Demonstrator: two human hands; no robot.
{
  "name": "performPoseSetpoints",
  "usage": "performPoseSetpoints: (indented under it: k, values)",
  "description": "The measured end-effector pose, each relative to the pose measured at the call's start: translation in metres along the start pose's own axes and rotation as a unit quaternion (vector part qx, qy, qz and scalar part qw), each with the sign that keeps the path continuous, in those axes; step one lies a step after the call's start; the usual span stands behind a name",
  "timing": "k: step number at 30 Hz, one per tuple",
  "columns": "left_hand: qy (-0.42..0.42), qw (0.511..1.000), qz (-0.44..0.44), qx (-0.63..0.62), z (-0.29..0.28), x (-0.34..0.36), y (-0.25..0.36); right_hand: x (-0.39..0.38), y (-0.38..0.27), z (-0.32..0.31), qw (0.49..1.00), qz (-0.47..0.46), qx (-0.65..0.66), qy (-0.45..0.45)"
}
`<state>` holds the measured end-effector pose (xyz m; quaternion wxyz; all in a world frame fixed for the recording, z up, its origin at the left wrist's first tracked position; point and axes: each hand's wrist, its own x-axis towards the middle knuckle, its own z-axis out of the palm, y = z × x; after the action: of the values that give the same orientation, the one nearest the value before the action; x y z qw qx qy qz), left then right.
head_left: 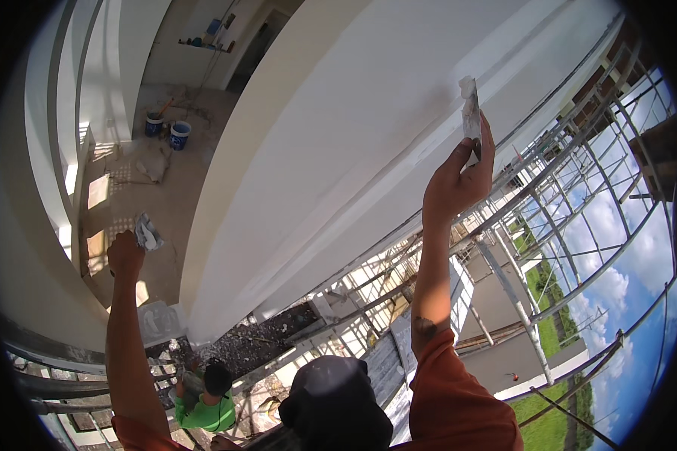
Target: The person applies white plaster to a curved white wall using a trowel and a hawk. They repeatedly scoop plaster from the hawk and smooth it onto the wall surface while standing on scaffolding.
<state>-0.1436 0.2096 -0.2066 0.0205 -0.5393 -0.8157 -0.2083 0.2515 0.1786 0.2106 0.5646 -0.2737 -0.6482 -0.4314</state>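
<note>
My right hand (pixel 459 184) is raised and closed around a putty knife (pixel 470 113). White putty sits at the knife's tip, which is against or very close to the white plastered surface (pixel 308 143). A paler smoothed strip (pixel 384 180) runs diagonally along that surface below the blade. Lower at the left, my left hand (pixel 125 254) grips a second putty knife (pixel 147 231), its blade smeared with white-grey putty. That hand is held out in front of the opening into the room; its fingers hide the handle.
Two buckets (pixel 179 135) stand on the room floor at upper left. Metal scaffolding (pixel 534 192) fills the right side, with grass (pixel 545 436) far below. A person in a green shirt (pixel 207 412) is down at lower left, and a dark cap (pixel 335 406) shows at bottom centre.
</note>
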Motion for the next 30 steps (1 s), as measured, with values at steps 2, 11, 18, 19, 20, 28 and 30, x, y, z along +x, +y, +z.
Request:
performPoseSetpoints:
  k: [2, 11, 18, 19, 20, 28, 30]
  values:
    - [0.041, 0.999, 0.016, 0.002, 0.021, 0.006, -0.017, 0.014, 0.005, 0.004, 1.000, -0.029, 0.009, 0.003]
    - [-0.002, 1.000, 0.002, 0.020, 0.014, 0.000, -0.011, -0.010, 0.001, 0.029, 0.998, -0.055, -0.010, -0.021]
    - [0.022, 1.000, 0.018, 0.009, 0.019, -0.004, -0.008, -0.134, -0.031, 0.031, 0.994, -0.052, -0.021, -0.093]
    - [0.018, 1.000, 0.021, 0.015, 0.020, -0.004, -0.011, -0.156, -0.037, 0.028, 0.991, -0.043, -0.020, -0.125]
    - [0.013, 0.999, 0.027, 0.016, 0.019, -0.005, -0.011, -0.172, -0.042, 0.024, 0.989, -0.032, -0.016, -0.141]
    - [-0.003, 1.000, 0.005, 0.030, 0.005, -0.005, -0.017, -0.127, -0.019, -0.024, 0.994, -0.014, 0.038, -0.105]
    - [0.005, 1.000, 0.011, 0.028, 0.010, -0.004, -0.016, -0.073, -0.009, -0.016, 0.998, -0.007, 0.022, -0.053]
